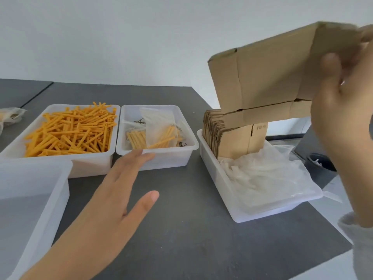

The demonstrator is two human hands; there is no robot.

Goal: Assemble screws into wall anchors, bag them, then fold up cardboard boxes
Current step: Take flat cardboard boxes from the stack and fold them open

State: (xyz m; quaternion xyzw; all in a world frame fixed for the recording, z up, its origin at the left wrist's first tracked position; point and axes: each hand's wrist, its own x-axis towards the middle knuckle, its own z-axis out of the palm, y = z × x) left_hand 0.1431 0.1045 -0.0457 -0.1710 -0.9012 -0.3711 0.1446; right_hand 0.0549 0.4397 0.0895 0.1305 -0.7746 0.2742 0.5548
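Observation:
My right hand (343, 110) grips the right end of a flat, unfolded cardboard box (262, 81) and holds it in the air above the right tray (220, 190). That tray holds a stack of flat boxes (234, 140) standing on edge and a heap of clear plastic bags (264, 176). My left hand (119, 190) hovers over the grey table (185, 239) with fingers spread, its fingertips near the front rim of the middle tray (161, 156). The middle tray contains bags of orange anchors (159, 128) and loose screws (139, 121).
A tray (80, 166) heaped with loose orange anchors (72, 132) stands to the left of the middle tray. An empty translucent tray (30, 199) is at the near left. A filled bag (12, 117) lies at the far left. The table's right edge runs close behind the right tray.

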